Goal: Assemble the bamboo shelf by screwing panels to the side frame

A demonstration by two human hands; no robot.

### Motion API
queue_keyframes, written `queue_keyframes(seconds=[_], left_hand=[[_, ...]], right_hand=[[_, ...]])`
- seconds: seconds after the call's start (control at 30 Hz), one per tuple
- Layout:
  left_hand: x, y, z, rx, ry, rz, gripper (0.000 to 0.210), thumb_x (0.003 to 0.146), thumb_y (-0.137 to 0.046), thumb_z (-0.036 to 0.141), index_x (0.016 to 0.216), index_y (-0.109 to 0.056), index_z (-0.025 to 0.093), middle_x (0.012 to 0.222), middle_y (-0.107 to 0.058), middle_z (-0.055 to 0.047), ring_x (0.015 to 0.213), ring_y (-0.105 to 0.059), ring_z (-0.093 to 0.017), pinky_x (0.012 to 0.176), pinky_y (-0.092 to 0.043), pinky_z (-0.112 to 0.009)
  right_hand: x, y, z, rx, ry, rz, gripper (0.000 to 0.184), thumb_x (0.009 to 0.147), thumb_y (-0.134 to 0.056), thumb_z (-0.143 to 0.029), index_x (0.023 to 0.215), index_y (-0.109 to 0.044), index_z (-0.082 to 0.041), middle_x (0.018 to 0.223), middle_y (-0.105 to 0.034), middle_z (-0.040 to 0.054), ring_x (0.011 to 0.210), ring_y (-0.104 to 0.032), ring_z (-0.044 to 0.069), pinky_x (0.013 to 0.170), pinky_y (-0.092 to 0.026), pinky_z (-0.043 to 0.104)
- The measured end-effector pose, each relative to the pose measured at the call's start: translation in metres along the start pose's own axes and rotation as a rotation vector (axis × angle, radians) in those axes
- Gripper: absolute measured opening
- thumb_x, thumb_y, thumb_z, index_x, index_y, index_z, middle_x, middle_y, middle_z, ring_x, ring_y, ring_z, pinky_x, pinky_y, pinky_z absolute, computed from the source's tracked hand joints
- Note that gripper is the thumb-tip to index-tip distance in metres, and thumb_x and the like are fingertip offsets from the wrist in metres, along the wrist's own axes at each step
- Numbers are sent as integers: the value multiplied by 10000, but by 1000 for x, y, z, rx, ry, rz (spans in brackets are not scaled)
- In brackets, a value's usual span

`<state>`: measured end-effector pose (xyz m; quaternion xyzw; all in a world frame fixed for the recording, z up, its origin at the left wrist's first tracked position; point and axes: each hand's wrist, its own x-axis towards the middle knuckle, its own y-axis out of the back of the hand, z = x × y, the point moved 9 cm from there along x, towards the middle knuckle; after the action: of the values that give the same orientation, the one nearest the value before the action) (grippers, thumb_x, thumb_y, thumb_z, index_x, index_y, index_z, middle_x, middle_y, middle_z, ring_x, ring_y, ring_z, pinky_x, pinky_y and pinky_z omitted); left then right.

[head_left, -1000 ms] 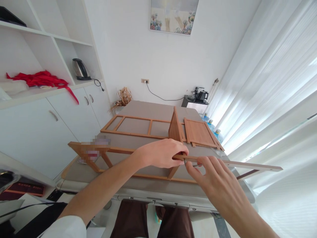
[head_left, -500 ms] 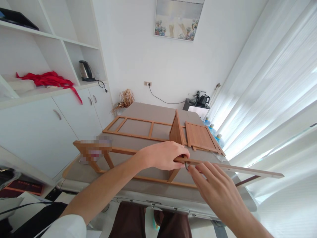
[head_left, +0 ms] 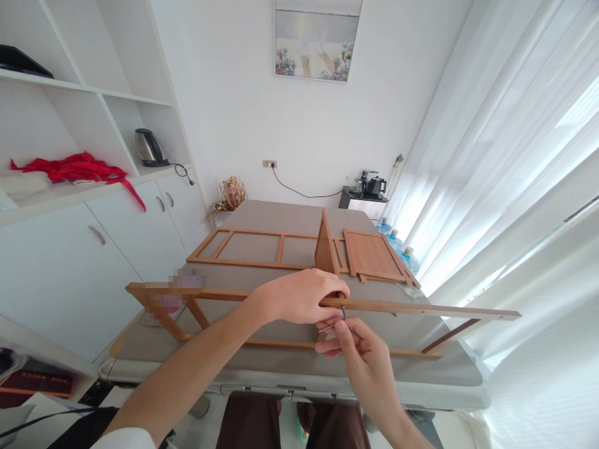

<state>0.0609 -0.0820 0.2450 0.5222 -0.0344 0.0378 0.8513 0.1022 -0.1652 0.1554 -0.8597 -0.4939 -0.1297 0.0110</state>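
Observation:
A wooden ladder-like frame [head_left: 449, 311] stands on edge along the near side of the padded grey surface. My left hand [head_left: 299, 296] is wrapped around its upper rail, where an upright wooden panel [head_left: 326, 246] meets it. Just below the rail, my right hand [head_left: 367, 358] pinches a thin metal hex key [head_left: 344, 313]. The key's short arm points up to the rail by my left fingertips; its long arm runs left between my fingers. Whether its tip sits in a bolt is too small to tell.
A second wooden frame [head_left: 248, 263] lies flat behind, with flat wooden panels [head_left: 374, 254] to its right. Capped bottles [head_left: 407, 255] stand by the curtain [head_left: 505, 156]. A kettle [head_left: 150, 148] and red cloth [head_left: 79, 168] occupy the left shelves.
My right hand has swung down and left under the rail, turning the hex key so its long arm now points left. My left hand keeps its grip. The view has shifted slightly.

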Motion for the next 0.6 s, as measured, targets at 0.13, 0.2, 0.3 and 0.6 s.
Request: queue_keyframes(seconds=[0.13,0.2,0.3,0.6], left_hand=[[0,1,0,25,9,8,131,872,-593,227,997,-625,204,1009,-678,-19,863,-615,-163,691,-403,-259],[0,0,1,31,6,10,143,886,-596,249,1019,-623,204,1042,-676,-26,900,-619,-172,714,-408,-265],[0,0,2,35,-2,8,152,890,-600,255,1032,-620,204,1060,-674,-30,916,-621,-179,723,-409,-270],[-1,0,2,43,1,13,159,897,-574,246,1045,-618,209,1044,-672,-18,894,-619,-170,712,-399,-265]], right_hand=[[-6,-10,-4,-206,126,27,262,985,-484,-380,902,-657,-203,855,-727,63,786,-710,173,604,-543,208],[-11,-14,-14,-315,267,0,206,989,-475,-296,919,-647,-208,869,-709,56,828,-685,166,681,-537,228],[-20,-6,-33,-441,484,-2,176,978,-454,-181,1023,-621,-210,912,-659,57,828,-627,159,753,-518,278],[-10,36,-61,-1094,665,51,267,929,-474,-91,1102,-638,-210,880,-461,57,797,-470,174,685,-449,294]])
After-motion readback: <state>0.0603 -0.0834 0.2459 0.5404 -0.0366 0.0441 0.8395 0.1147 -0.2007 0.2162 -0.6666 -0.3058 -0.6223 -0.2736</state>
